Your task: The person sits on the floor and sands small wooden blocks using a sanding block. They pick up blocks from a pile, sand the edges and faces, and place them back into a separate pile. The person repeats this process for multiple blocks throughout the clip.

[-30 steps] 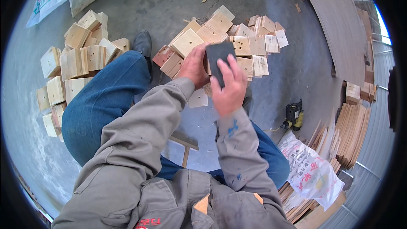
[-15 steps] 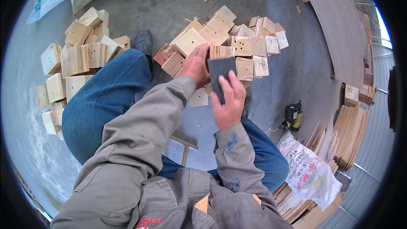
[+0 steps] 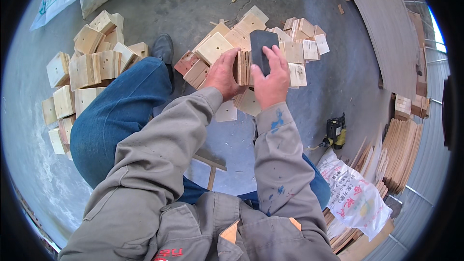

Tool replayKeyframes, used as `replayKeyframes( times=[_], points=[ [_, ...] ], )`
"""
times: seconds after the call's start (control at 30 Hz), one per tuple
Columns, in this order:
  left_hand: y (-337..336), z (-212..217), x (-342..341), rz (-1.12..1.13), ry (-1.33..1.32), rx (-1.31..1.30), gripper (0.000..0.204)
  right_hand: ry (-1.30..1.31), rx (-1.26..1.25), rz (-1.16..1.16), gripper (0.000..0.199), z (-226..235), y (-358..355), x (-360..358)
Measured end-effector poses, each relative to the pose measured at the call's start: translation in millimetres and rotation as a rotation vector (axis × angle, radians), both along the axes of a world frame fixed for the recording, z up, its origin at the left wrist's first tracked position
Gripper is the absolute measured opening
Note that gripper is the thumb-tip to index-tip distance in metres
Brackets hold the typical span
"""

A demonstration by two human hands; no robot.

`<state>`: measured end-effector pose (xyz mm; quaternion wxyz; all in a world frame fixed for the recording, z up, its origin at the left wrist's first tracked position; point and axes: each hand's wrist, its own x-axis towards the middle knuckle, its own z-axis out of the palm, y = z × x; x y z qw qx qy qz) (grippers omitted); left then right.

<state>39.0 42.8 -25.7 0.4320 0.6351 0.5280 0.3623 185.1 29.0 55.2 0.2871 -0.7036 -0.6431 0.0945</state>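
My left hand (image 3: 224, 75) grips a short stack of thin plywood pieces (image 3: 244, 68) by its left side, thumb low and fingers over the far end. Their layered edges face up. In my right hand (image 3: 271, 81) is a dark grey sanding block (image 3: 259, 43), flat and oblong, held with the fingers on its upper face and the thumb along its near left side. The block lies at the right edge of the stack, reaching beyond its far end; whether it touches the wood is hidden. Close behind both hands is a heap of square plywood blocks (image 3: 216, 48), several with small holes.
Another pile of wooden blocks (image 3: 83, 72) sits left of my left knee. To the right are a black and yellow power tool (image 3: 334, 131), a white printed sack (image 3: 355, 193), stacked thin boards (image 3: 400, 152) and a large leaning panel (image 3: 384, 29).
My right hand has slid the sanding block away from me and a little right, off the stack's upper edges, which now show. My left hand keeps its hold, nearly still.
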Motion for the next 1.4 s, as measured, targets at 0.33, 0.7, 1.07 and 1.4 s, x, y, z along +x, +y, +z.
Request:
replayKeyframes(
  times=[0.33, 0.7, 1.07, 1.4],
  points=[
    [0.3, 1.1, -0.4, 0.0, 0.038, -0.002, 0.101, -0.014, 0.015, 0.047, 0.059, 2.4, -78.1, 0.5],
    [-0.2, 4.2, 0.5, -0.01, 0.028, -0.04, 0.105, 0.0, 0.026, 0.031, 0.06, 2.8, -69.0, 9.5],
    [0.5, 5.9, -0.5, -0.017, 0.033, -0.061, 0.103, 0.116, -0.034, -0.032, 0.059, -9.7, -7.0, 28.8],
    [0.6, 2.6, -0.9, -0.021, 0.032, -0.025, 0.104, 0.123, -0.097, -0.054, 0.059, 15.2, -108.5, 16.6]
  ],
)
